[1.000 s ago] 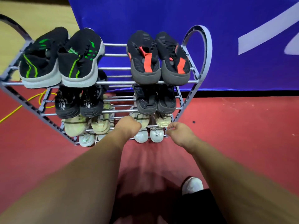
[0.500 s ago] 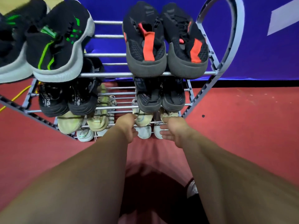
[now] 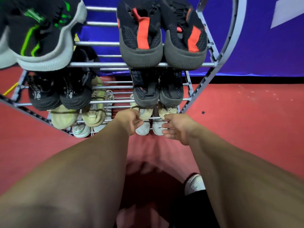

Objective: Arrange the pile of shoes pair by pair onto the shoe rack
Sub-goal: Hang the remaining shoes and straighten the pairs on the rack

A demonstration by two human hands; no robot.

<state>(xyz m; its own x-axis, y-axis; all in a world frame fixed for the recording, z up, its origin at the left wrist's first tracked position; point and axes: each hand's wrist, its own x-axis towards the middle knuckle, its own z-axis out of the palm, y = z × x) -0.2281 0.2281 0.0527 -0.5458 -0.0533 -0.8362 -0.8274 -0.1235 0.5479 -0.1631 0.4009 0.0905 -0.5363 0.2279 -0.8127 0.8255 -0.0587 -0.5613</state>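
Right hand [image 3: 178,128] has loosened: grip spread, empty. Left hand [image 3: 130,120] grip curled at beige shoe [image 3: 145,113], hold unclear. Rack [image 3: 102,64] at 12 o'clock holds paired shoes; likely nearly done.

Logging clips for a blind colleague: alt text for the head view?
Two hands reach the lower right of a grey shoe rack: the left hand meets the heel of a beige shoe, grip unclear; the right hand hangs open beside a white shoe. A green-accented pair and a red-accented pair sit on top.
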